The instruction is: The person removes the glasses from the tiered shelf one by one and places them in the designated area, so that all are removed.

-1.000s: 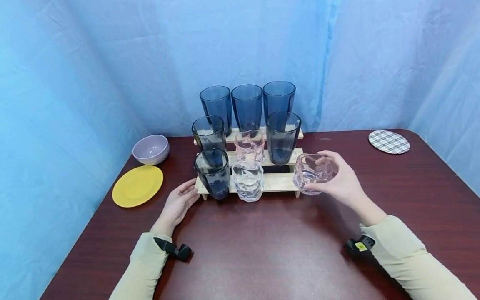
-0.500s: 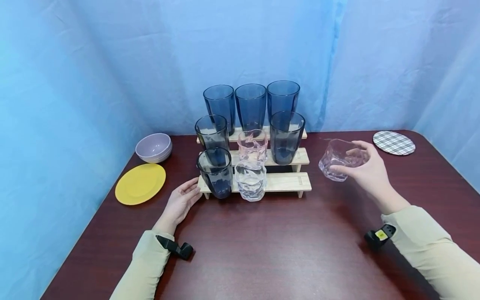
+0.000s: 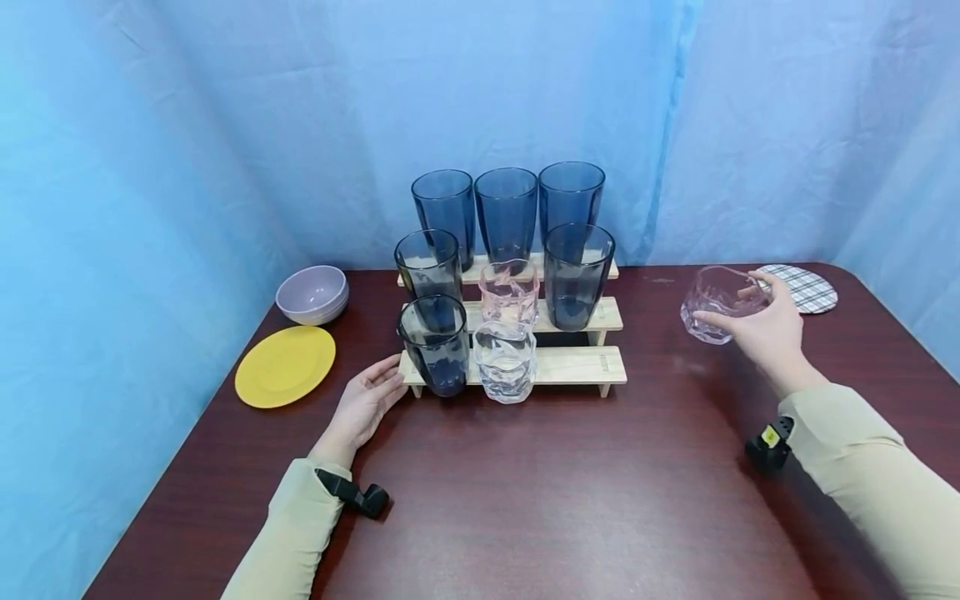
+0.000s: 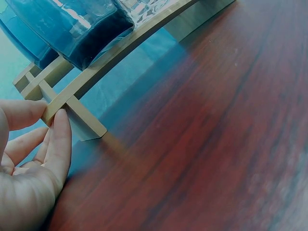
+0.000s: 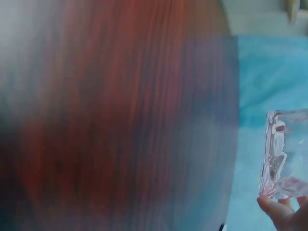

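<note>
From the head camera, the right hand [image 3: 765, 329] has its fingers curled round a pink crinkled glass [image 3: 716, 304], holding it in the air above the dark red table [image 3: 562, 500], well to the right of the wooden stepped rack [image 3: 577, 365] and just in front of the plaid coaster [image 3: 806, 287]. The left hand [image 3: 365, 406] lies flat at the rack's lower left corner, fingers straight and close together, tips touching the wood beside a dark blue tumbler [image 3: 437, 343] and a clear crinkled glass [image 3: 505, 361]. A yellow plate [image 3: 285, 367] and a lilac bowl [image 3: 312, 294] sit off to the left. Over to the left wrist: thumb and fingertips [image 4: 60, 126] rest against the rack's end slat [image 4: 65, 103], tumbler bases above. Right wrist now: badly blurred, yet a fingertip [image 5: 276, 211] props the pink glass [image 5: 283, 154] from below.
</note>
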Available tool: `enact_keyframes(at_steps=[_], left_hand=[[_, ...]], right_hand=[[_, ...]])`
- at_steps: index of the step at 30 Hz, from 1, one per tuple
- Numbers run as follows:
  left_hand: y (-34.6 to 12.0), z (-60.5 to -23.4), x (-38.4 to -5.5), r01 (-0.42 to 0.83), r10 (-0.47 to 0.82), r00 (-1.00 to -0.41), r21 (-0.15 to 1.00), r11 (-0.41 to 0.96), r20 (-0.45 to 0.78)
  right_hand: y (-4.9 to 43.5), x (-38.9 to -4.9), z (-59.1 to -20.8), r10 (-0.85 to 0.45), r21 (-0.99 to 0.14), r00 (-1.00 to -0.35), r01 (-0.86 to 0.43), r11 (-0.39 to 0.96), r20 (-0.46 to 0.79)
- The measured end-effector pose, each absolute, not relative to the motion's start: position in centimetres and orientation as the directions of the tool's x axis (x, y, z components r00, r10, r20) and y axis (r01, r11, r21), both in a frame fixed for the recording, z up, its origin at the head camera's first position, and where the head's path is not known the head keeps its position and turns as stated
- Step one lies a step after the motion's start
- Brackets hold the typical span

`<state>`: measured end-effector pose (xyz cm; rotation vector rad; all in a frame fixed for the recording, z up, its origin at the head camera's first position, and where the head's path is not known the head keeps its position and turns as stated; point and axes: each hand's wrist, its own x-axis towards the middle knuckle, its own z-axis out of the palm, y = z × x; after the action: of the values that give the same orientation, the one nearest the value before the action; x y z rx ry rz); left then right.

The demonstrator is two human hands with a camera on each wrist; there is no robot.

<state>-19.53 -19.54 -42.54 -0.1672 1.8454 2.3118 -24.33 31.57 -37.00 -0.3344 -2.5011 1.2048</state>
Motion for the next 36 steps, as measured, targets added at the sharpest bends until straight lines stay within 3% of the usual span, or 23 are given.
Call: enact_keyframes(at_steps=[11,36], left_hand=[[-19.6,-42.7,-19.6,-0.201,0.066,-0.979,0.957,-0.209,-0.191],[-19.6,-42.7,-19.5,-0.190,0.071,-0.981,0.955,-0.228,-0.178]], right_hand=[[33.7,-26.4,-38.2,0.335,-0.729,-0.909,0.052,0.683,0.249],[37.1,-27.7,-39.1,0.293,-0.701,-0.945,0.109,0.704,0.147]])
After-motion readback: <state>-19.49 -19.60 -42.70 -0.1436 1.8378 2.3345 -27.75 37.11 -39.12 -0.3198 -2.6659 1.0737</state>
